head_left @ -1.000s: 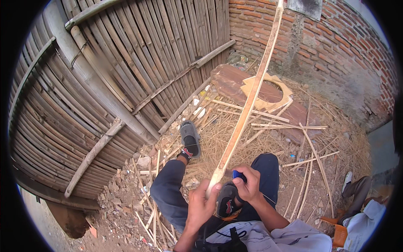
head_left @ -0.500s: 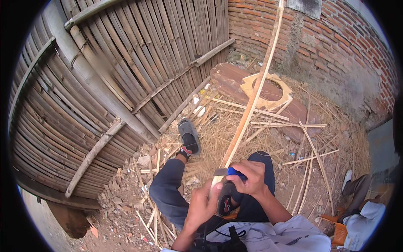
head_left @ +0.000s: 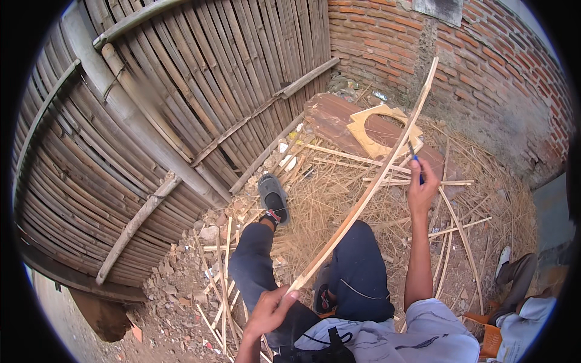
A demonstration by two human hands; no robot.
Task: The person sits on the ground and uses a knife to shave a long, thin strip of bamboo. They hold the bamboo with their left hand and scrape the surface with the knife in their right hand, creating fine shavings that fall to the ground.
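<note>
Two hands work one long bamboo strip [head_left: 363, 202] in the head view, the only view. The left hand [head_left: 270, 310], low in the frame, has its grip clamped on the strip's near end. The right hand [head_left: 422, 190], which a moment ago sat close beside the left at the near end, is now far up the strip at right of centre, its grip closed on a blue-handled knife [head_left: 415, 158] against the strip; I judge a long paring stroke has just run its length. No containers are visible. Shavings [head_left: 339, 193] litter the ground by the bamboo fence [head_left: 151, 121].
</note>
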